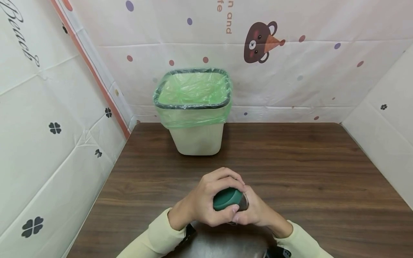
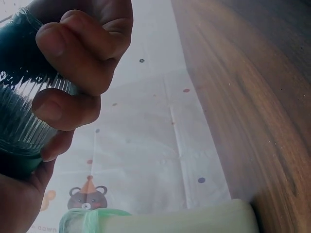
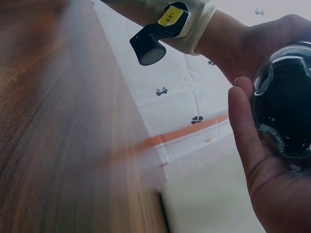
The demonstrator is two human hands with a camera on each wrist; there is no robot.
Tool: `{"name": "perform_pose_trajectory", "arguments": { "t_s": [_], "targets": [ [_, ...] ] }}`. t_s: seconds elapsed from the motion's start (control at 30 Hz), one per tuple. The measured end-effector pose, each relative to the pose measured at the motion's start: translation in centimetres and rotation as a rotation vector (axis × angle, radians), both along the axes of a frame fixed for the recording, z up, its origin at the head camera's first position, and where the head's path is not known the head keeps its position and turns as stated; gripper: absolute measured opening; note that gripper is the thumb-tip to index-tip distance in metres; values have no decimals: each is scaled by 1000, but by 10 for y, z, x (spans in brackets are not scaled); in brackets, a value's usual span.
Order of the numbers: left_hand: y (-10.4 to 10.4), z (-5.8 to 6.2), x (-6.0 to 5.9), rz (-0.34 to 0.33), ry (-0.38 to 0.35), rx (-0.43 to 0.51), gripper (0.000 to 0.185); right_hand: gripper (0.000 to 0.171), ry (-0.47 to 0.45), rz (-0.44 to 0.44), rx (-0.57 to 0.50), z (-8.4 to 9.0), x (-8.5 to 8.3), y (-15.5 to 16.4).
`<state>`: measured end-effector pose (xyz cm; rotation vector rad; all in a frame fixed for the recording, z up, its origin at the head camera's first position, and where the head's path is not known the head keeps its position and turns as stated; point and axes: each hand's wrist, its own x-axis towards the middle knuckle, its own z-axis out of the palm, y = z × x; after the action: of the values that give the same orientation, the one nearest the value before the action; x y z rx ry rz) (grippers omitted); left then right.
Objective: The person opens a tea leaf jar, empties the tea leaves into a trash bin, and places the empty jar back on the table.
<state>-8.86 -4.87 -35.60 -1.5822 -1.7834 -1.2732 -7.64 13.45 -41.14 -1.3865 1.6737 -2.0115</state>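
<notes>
Just above the near part of the table, both hands hold a ribbed glass jar (image 2: pixel 24 116) with dark contents. Its green lid (image 1: pixel 227 199) sits on it, tilted toward the left. My left hand (image 1: pixel 205 197) grips the lid, thumb on the near side and fingers over the far side. Around the glass body curl the fingers of my right hand (image 1: pixel 256 211); they show against the ribbed side in the left wrist view. The jar's round base (image 3: pixel 286 107) faces the right wrist camera, with dark contents visible through it.
A pale trash bin (image 1: pixel 196 139) lined with a green plastic bag (image 1: pixel 193 118) stands at the back left of the brown wooden table (image 1: pixel 290 161). Printed white sheets (image 1: pixel 322 79) enclose the back and sides. Black wrist cameras (image 3: pixel 150 48) are strapped at the sleeves.
</notes>
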Motion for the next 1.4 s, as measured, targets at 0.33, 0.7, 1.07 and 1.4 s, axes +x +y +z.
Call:
{"name": "perform_pose_trajectory", "arguments": {
  "t_s": [0.33,0.7,1.07,1.4],
  "targets": [
    [2,0,7,131,10,-29,25,41,35,-176,129,6,7,4],
    [5,-3,9,235,-35,-42,24,49,26,-258,207,6,7,6],
    [5,-1,11,209,-34,-54,29,54,39,-309,218,6,8,9],
    [1,3,13,145,-92,-101,33,50,52,-243,169,6,5,12]
  ]
}}
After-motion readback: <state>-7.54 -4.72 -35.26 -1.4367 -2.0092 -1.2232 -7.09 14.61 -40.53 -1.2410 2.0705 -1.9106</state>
